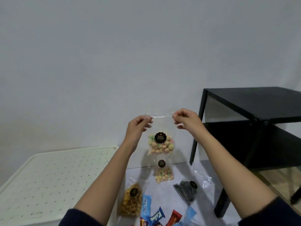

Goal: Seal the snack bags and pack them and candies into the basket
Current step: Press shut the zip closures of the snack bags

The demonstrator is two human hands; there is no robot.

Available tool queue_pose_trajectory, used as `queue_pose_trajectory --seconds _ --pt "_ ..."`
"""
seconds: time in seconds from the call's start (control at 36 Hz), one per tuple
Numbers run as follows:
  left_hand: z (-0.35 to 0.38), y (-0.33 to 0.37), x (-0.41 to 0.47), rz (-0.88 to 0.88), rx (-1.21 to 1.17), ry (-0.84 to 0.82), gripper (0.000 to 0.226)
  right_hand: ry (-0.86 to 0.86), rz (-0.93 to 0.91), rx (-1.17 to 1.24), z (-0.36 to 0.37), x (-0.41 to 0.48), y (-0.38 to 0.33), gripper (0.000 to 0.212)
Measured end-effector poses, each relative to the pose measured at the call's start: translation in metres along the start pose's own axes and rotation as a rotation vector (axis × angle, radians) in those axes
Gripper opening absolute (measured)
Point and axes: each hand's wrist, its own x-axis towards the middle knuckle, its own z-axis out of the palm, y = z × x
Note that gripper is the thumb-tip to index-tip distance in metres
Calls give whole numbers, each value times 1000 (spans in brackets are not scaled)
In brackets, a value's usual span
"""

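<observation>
I hold a clear snack bag of pastel biscuits (160, 145) with a black round label up in the air in front of the wall. My left hand (138, 128) pinches the bag's top left corner and my right hand (185, 119) pinches the top right corner, stretching the top strip between them. Below on the white surface lie a second biscuit bag (163, 174), a bag of orange-brown snacks (132, 201), a bag of dark snacks (186, 190) and several wrapped candies (156, 216). No basket shows in this view.
A white perforated lid or box top (48, 176) sits at the left. A black two-tier table (254, 128) stands at the right, with a leg close to the candies. Loose clear plastic (206, 180) lies by the dark snack bag.
</observation>
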Motion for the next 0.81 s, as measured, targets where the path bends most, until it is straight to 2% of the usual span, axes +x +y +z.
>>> queue_pose_trajectory --seconds 0.42,0.58,0.81 --pt "-9 25 2 123 -38 -42 8 -29 -103 -38 7 -3 -27 12" --pt "-13 27 0 125 -33 -30 9 -63 -163 -109 12 -6 -31 13" --pt "-16 27 -6 135 2 -17 9 -21 -269 -197 18 -9 -27 11"
